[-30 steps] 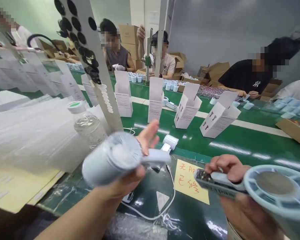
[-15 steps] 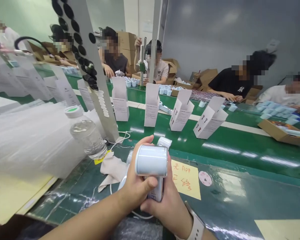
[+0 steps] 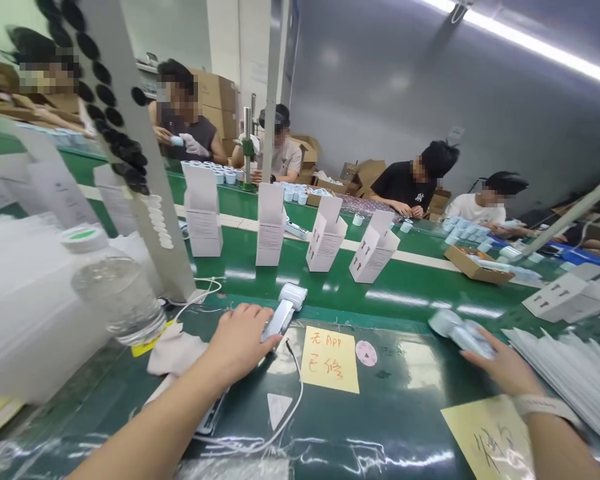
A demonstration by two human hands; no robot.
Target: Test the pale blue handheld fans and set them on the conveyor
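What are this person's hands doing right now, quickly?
Left hand: curled down against a white handheld device; whether it grips cannot be told.
Right hand: fingers spread, touching a pale blue handheld device; whether it grips cannot be told.

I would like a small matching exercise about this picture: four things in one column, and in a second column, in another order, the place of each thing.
Things:
1. left hand
2. right hand
3. yellow note
4. white boxes

Places:
A. on a pale blue device
B. standing on the green belt
C. on a white device
D. flat between the two hands

Pairs: 1-C, 2-A, 3-D, 4-B
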